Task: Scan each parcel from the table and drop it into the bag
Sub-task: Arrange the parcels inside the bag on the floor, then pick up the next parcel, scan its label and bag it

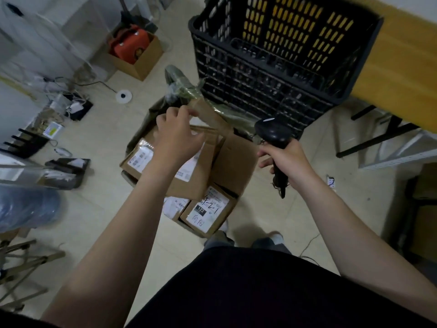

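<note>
Black crate behind bag; left hand grips cardboard parcel, right hand scanner.

You wear a black top over your trunk. Your arms are bare down to the left hand and the right hand. Below them grey-blue trousers and pale footwear show a little.

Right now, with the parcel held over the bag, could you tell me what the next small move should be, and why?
Probably let it go. The left hand appears to grip the top parcel, which already sits low against the other labelled boxes inside the green bag. The right hand holds the scanner off to the side, not aimed at a label.
</note>
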